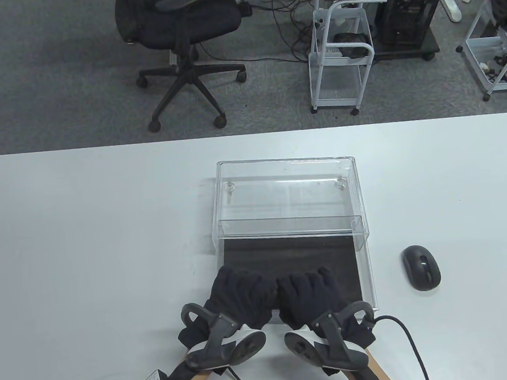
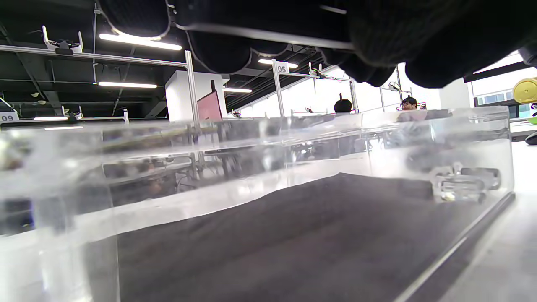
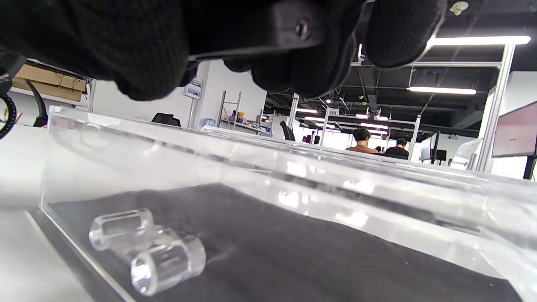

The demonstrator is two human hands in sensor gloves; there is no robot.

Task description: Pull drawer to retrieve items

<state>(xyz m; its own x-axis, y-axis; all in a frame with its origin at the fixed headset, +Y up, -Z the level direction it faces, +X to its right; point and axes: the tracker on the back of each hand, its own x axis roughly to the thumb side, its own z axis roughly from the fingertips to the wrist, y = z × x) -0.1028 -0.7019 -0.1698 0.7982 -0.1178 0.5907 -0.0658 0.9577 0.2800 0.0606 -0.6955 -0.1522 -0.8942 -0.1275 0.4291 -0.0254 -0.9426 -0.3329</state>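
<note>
A clear acrylic drawer box (image 1: pixel 288 187) stands mid-table. Its drawer (image 1: pixel 364 273), lined with a black mat (image 1: pixel 285 253), is pulled out toward me. No item shows on the visible mat. My left hand (image 1: pixel 239 287) and right hand (image 1: pixel 309 287) lie side by side over the drawer's front part, fingers pointing into it and hiding the mat below. In the left wrist view the gloved fingers (image 2: pixel 377 37) hang just above the drawer's front wall (image 2: pixel 251 167). The right wrist view shows the fingers (image 3: pixel 302 71) above the rim, holding nothing, and the clear handle (image 3: pixel 147 247) on the front wall.
A black computer mouse (image 1: pixel 421 267) lies on the white table (image 1: pixel 86 238) to the right of the drawer. Glove cables trail off the near edge. An office chair (image 1: pixel 180 33) and white carts (image 1: pixel 341 56) stand on the floor beyond the table.
</note>
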